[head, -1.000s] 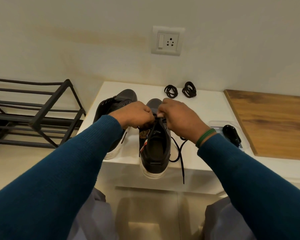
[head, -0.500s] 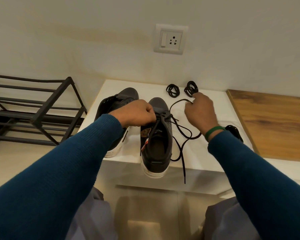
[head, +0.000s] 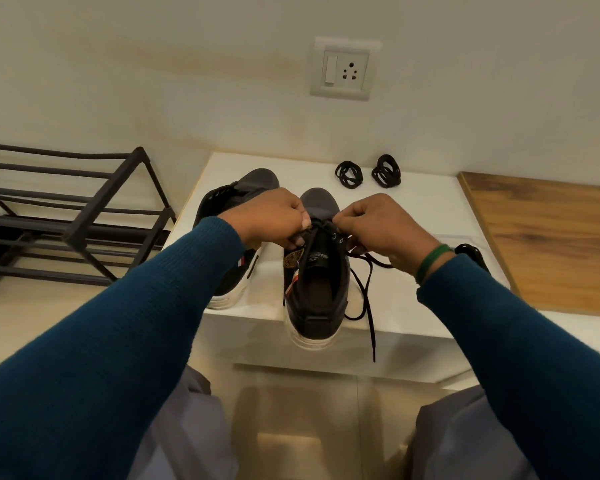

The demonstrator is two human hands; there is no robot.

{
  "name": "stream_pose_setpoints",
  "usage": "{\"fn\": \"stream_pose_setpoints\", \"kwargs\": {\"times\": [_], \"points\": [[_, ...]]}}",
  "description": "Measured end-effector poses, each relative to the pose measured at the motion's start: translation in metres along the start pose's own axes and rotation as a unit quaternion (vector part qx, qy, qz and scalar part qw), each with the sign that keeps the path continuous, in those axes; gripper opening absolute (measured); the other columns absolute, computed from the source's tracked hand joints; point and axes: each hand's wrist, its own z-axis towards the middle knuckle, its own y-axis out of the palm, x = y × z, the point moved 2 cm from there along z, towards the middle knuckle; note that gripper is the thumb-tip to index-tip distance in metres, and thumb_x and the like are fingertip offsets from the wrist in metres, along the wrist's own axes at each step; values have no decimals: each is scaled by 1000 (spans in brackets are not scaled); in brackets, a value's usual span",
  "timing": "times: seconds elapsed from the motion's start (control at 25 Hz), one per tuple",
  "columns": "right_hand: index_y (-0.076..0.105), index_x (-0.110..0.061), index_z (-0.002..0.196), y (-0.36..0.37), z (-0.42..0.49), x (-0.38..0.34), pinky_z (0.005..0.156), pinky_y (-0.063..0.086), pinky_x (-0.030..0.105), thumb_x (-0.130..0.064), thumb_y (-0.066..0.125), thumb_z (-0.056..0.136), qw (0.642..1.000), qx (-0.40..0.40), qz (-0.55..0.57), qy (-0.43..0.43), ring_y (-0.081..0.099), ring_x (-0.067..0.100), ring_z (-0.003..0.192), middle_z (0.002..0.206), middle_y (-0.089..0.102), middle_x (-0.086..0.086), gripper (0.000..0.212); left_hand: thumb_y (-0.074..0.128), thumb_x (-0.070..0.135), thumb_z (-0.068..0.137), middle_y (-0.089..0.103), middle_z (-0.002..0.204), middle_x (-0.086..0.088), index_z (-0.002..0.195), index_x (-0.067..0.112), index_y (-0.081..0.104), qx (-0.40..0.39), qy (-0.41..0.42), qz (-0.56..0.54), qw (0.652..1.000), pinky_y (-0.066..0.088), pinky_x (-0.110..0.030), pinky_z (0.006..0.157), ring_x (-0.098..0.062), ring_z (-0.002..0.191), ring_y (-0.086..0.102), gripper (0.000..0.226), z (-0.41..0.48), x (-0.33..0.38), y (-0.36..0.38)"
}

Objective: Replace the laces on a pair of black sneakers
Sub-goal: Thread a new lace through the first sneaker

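Observation:
Two black sneakers with white soles stand on a white table (head: pixel 426 202). The right sneaker (head: pixel 314 292) has its heel over the front edge; the left sneaker (head: pixel 232 271) lies beside it, partly behind my left arm. My left hand (head: pixel 274 218) grips the right sneaker's upper at the eyelets. My right hand (head: pixel 374 226) pinches its black lace (head: pixel 369 296) at the eyelets on the other side. The lace's loose end trails over the table edge. Two coiled black laces (head: pixel 350 173) (head: pixel 386 170) lie at the back.
A dark metal shoe rack (head: pixel 70 216) stands to the left of the table. A wooden board (head: pixel 548 244) adjoins the table on the right. A small black object (head: pixel 471 252) lies behind my right wrist. A wall socket (head: pixel 343 69) is above.
My right hand, which had drawn the lace out toward the coiled laces, has come back to the sneaker's eyelets. My left hand has stayed on the sneaker.

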Motion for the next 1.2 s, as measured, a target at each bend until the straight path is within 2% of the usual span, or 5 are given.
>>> {"fn": "stream_pose_setpoints", "kwargs": {"times": [0.48, 0.68, 0.88, 1.08, 1.2], "points": [[72, -15, 93, -8, -5, 3, 56, 54, 21, -13, 63, 92, 999, -9, 32, 18, 70, 10, 68, 87, 74, 7, 8, 51, 26, 103, 70, 104, -11, 104, 13, 63, 18, -6, -78, 997, 62, -35, 78, -17, 85, 71, 17, -5, 4, -2], [73, -15, 91, -6, -7, 2, 59, 54, 25, -15, 65, 91, 999, -6, 39, 5, 70, 17, 73, 86, 75, 10, 8, 70, 41, 90, 67, 93, 12, 95, 23, 70, 47, 107, 164, 980, 45, -17, 72, -4, 91, 62, 19, -6, 15, 9], [73, -16, 89, -9, -6, 2, 54, 54, 19, -13, 62, 93, 999, -17, 34, 11, 70, 12, 69, 84, 74, 5, 11, 59, 15, 97, 70, 98, -4, 106, 8, 66, 209, 3, -156, 965, 60, -36, 80, -15, 85, 68, 13, -2, 11, -24], [72, -16, 92, -8, -6, 1, 55, 53, 21, -14, 64, 91, 1000, -9, 19, -4, 72, 17, 74, 85, 74, 7, 9, 67, 48, 89, 68, 98, 16, 104, 28, 71, 66, 143, 208, 965, 47, -19, 76, 1, 90, 60, 25, -8, 18, 7], [72, -17, 94, -12, -5, 0, 54, 52, 19, -10, 63, 91, 1000, -17, 7, -7, 71, 11, 69, 83, 74, 6, 11, 71, 33, 90, 70, 88, 13, 87, 22, 73, 129, 128, 128, 975, 52, -23, 72, 0, 80, 64, 11, -3, 21, -1]]}}
